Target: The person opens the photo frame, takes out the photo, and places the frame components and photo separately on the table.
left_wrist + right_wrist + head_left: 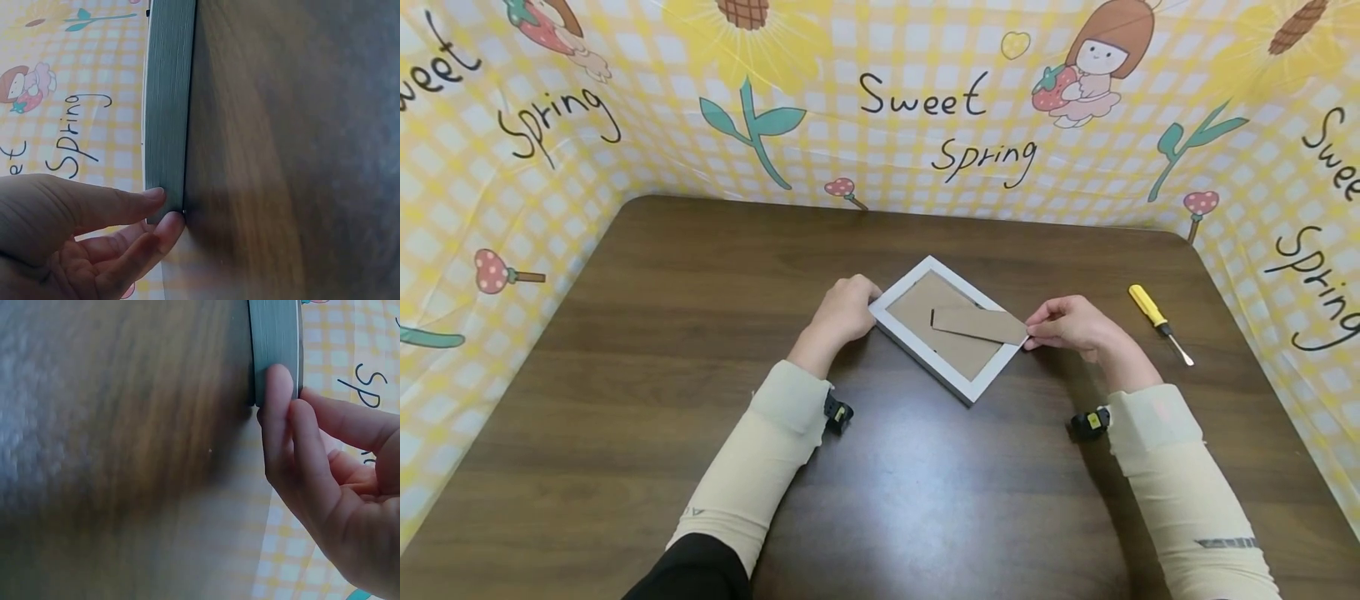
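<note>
A picture frame (925, 352) with a white rim lies back side up on the table, turned like a diamond. Its brown backing board (917, 300) carries a stand leg (973, 323) that slants out to the right corner. My left hand (845, 312) grips the left corner; in the left wrist view its thumb and fingers pinch the grey side edge (169, 112). At the opposite corner, my right hand (1071, 325) pinches the frame beside the leg's free end. Fingertips press the side edge (275, 331) in the right wrist view, with the thumb at the back face.
A yellow-handled screwdriver (1152, 312) lies to the right, beyond my right hand, its blade toward me. The dark wooden table (625, 375) is walled at the back and both sides by a yellow checked cloth (820, 142).
</note>
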Demonstrator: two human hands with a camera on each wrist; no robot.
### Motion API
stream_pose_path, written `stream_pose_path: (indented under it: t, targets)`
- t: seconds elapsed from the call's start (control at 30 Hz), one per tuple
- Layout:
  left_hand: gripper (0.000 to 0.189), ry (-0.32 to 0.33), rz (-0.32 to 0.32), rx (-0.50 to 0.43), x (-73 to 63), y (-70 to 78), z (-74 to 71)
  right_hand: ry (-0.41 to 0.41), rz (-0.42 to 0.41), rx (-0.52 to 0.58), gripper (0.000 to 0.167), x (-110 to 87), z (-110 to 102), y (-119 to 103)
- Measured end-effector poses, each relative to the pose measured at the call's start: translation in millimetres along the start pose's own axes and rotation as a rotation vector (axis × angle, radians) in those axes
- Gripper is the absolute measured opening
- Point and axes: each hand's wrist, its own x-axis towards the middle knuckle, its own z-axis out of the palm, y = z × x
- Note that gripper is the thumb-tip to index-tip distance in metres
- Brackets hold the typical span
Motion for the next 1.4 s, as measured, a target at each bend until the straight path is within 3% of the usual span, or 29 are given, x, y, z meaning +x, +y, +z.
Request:
stream_pose_path:
  t: [0.17,0.33,0.47,0.63,0.73,0.87,1.03,1.4]
  targets:
    - [0.034,-0.005,-0.035,-0.022,0.6,-1.1,-1.5,-0.038,0.017,-0.092,0.016,-1.0,-2,-5]
    - [0.031,-0.021,-0.177,-0.091,-9.3,1.5,-4.2,-0.021,0.008,-0.341,0.029,1.7,-6,-22]
    - [0.039,-0.058,-0.282,-0.235,-21.0,2.1,-4.3,0.008,-0.026,-0.444,0.031,11.0,-2,-36]
    - [0.038,-0.02,-0.335,-0.422,-32.9,1.4,4.1,-0.037,-0.057,-0.528,0.031,24.6,9,-46]
    - [0.034,-0.03,-0.37,-0.57,-37.0,5.6,13.3,-0.047,-0.07,-0.57,0.029,28.3,14,-47]
    - [0.033,-0.032,-0.438,-0.722,-38.4,14.8,24.8,-0.04,-0.082,-0.587,0.026,28.2,18,-45]
    - [0.027,0.024,-0.5,-0.73,-34.1,20.1,30.0,-0.069,-0.074,-0.578,0.024,25.7,23,-45]
    - [0.021,0.011,-0.469,-0.775,-19.7,19.4,25.5,-0.065,-0.046,-0.516,0.021,16.0,30,-43]
